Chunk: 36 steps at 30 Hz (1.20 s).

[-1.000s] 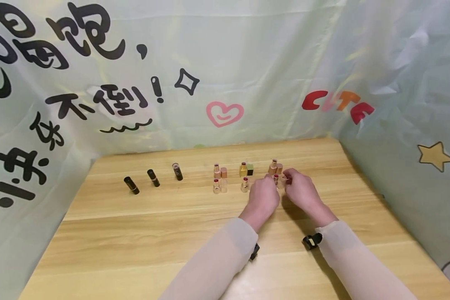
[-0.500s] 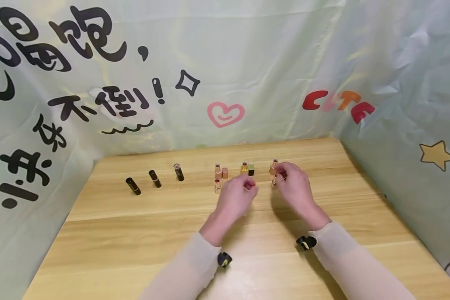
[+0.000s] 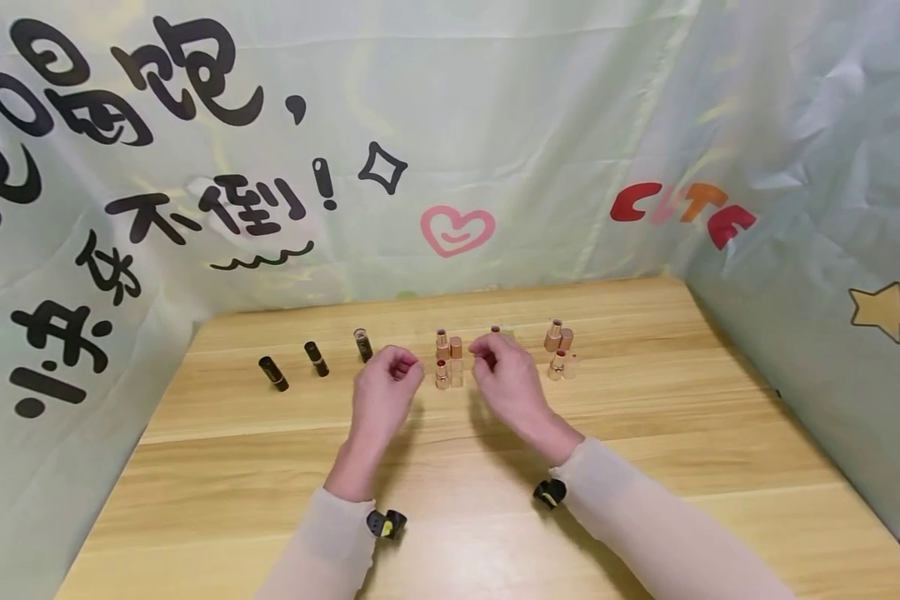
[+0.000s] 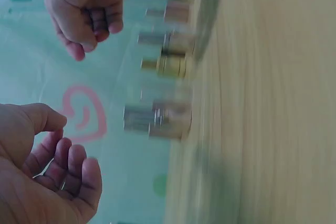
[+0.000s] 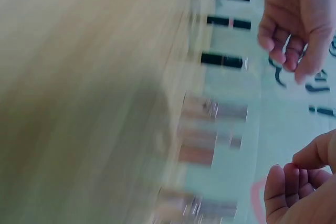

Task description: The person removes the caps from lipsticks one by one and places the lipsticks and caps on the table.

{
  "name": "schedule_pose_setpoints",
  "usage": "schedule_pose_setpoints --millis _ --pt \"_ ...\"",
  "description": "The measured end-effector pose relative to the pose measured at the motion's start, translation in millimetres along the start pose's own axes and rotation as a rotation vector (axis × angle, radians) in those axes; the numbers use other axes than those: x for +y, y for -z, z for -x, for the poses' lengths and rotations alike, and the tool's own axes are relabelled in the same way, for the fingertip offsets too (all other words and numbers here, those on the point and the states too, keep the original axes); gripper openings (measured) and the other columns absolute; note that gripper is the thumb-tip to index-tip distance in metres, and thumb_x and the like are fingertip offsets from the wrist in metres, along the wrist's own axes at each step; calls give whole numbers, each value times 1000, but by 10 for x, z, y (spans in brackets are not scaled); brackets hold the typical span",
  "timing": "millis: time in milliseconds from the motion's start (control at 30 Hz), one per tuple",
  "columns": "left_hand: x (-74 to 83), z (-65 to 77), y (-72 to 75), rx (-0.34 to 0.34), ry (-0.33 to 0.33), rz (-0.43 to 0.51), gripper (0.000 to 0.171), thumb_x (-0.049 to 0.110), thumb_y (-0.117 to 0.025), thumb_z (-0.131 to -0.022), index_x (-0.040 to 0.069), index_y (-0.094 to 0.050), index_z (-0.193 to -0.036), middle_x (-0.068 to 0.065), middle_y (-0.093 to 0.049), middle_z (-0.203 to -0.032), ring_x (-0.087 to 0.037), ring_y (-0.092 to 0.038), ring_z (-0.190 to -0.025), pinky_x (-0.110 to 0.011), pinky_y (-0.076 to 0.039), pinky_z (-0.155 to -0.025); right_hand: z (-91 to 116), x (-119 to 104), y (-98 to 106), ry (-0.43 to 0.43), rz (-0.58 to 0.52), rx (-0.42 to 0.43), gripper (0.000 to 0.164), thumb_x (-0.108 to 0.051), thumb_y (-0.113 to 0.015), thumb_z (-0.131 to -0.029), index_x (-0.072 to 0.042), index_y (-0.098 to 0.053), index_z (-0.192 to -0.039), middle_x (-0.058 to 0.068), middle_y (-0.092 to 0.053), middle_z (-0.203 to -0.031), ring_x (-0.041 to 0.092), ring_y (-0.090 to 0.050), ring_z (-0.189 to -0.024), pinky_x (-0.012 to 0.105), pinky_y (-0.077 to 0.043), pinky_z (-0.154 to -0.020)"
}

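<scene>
My left hand (image 3: 381, 396) hovers between the black lipstick tubes and the uncapped lipsticks, fingers loosely curled around nothing. My right hand (image 3: 516, 390), likewise holding nothing, is over the middle lipsticks and hides most of them. Left of it stand a rose-gold lipstick (image 3: 442, 344) with its pink cap (image 3: 456, 347) and a front lipstick (image 3: 442, 376) beside a clear cap (image 3: 457, 374). To its right are another rose-gold lipstick (image 3: 553, 336), its cap (image 3: 566, 339), a front lipstick (image 3: 557, 366) and a clear cap (image 3: 571, 367). The left wrist view shows a gold lipstick (image 4: 173, 66), blurred.
Three closed black tubes stand apart at the left: one (image 3: 273, 374), a second (image 3: 317, 359) and a third with a clear top (image 3: 363, 345). Behind the wooden table (image 3: 450, 517) hangs a printed cloth (image 3: 540, 125), which also covers both sides.
Both hands have moved left, away from the right-hand lipsticks, which are uncovered now. The left hand has passed the left pair; the right hand now covers the middle ones. The lipsticks stay standing.
</scene>
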<state>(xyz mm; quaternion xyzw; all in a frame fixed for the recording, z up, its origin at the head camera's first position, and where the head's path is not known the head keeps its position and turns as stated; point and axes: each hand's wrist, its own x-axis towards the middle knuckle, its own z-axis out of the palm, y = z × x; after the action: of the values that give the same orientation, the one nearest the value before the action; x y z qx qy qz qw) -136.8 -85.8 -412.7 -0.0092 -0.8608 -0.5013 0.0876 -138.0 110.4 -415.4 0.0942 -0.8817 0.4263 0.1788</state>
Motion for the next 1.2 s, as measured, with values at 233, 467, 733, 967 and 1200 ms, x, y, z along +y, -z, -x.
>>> schedule_pose_setpoints --millis 233,467,733,967,1200 --pt "-256 -134 364 128 81 -35 16 17 -71 -97 7 -71 -109 -14 -64 -113 -31 -62 -106 -44 -50 -89 -285 -376 -422 36 -13 -98 16 1 -63 -95 -4 -73 -107 6 -71 -95 18 -65 -82 33 -56 -74" --pt "-411 -248 498 112 135 -29 40 1 -67 -96 3 -58 -135 -18 -55 -133 -36 -53 -124 -52 -47 -107 -558 -623 -805 -14 -17 -219 17 -3 -63 -98 -7 -73 -112 5 -71 -99 19 -65 -88 34 -56 -81" --pt "-536 -314 473 108 132 -57 51 -1 -67 -91 1 -53 -140 -21 -55 -136 -38 -53 -126 -53 -45 -107 -790 -732 -1181 -52 63 -351 31 -14 -65 -103 -7 -67 -134 10 -71 -122 23 -67 -106 40 -57 -94" --pt "-533 -356 449 104 125 -60 55 -2 -69 -89 2 -53 -141 -20 -56 -136 -37 -54 -125 -52 -47 -105 -920 -759 -1334 -42 150 -400 38 -16 -64 -104 -7 -63 -141 13 -68 -131 27 -65 -117 42 -55 -99" --pt "-580 -389 453 112 132 -65 54 -3 -71 -89 3 -54 -140 -19 -57 -133 -36 -54 -123 -50 -48 -105 -961 -723 -1461 -59 171 -429 36 -14 -66 -102 -7 -64 -138 13 -68 -125 26 -65 -109 42 -56 -96"
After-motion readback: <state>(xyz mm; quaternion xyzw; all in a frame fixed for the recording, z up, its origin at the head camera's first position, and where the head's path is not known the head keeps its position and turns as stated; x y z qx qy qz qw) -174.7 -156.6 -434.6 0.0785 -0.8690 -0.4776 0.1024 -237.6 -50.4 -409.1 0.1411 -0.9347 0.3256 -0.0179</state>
